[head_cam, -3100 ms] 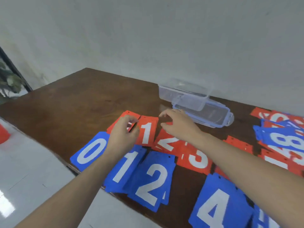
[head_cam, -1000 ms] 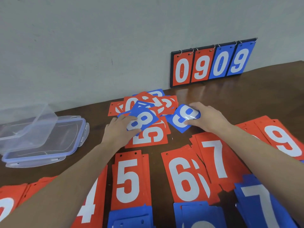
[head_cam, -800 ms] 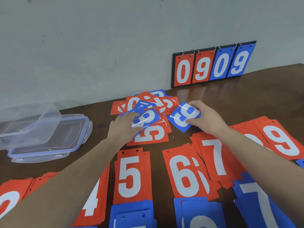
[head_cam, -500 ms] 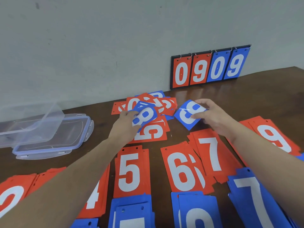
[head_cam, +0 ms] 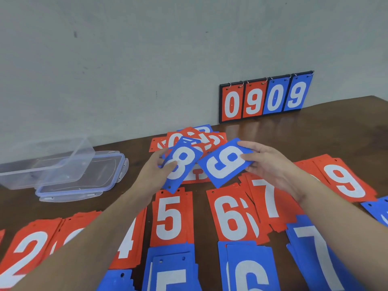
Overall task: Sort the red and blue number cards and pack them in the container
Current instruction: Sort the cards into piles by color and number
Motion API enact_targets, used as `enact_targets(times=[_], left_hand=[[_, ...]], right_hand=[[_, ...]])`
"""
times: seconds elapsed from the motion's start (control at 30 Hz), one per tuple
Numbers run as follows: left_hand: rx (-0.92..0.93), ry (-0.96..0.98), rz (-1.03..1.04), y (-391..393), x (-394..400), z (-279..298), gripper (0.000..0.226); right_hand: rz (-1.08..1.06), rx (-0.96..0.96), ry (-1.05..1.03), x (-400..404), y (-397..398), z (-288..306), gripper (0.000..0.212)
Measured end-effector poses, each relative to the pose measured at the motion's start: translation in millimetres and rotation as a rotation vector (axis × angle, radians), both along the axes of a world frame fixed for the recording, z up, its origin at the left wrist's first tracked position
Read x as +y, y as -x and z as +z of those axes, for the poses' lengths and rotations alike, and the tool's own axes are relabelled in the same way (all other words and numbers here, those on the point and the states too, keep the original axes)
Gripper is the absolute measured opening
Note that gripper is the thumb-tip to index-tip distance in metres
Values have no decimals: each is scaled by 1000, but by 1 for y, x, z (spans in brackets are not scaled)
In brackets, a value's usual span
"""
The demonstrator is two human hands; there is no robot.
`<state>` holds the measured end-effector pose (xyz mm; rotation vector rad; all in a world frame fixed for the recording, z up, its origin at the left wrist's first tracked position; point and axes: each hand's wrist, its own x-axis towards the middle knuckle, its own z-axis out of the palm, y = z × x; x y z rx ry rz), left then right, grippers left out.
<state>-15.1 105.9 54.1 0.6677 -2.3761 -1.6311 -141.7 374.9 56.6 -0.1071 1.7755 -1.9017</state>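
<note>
Blue 9 (head_cam: 225, 162) is pinched at its right edge by the right hand (head_cam: 270, 164), long axis skewed, above the red 7 pile (head_cam: 266, 198). Blue 8 (head_cam: 181, 164) is pinched by the left hand (head_cam: 156, 173), left of that pile. Red 9 pile (head_cam: 344, 179) lies right of it, nearer the right grip.

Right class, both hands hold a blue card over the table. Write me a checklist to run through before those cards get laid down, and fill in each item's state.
1. Left hand grips the blue 8: ok.
2. Right hand grips the blue 9: ok.
3. Digits readable on both cards: ok.
4. Blue 9 pile to lay it on: cannot tell; a blue card shows at the right edge, its digit cut off.
5. Blue 8 pile: not ok, none in view.
6. Container open and lid off: ok.
</note>
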Motion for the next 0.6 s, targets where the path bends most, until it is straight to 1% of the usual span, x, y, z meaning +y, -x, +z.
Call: enact_targets(times=[0.13,0.3,0.47,0.6], left_hand=[[61,-151,14,-26,1,2,37],[56,-246,6,-57,8,8,36],[50,-327,40,-77,19,4,36],[44,-364,37,-83,29,2,35]], right_hand=[[2,39,-24,-3,-16,0,38],[43,30,-17,-5,-36,4,25],[37,105,-69,-5,-55,0,26],[42,148,-136,-3,-68,-1,20]])
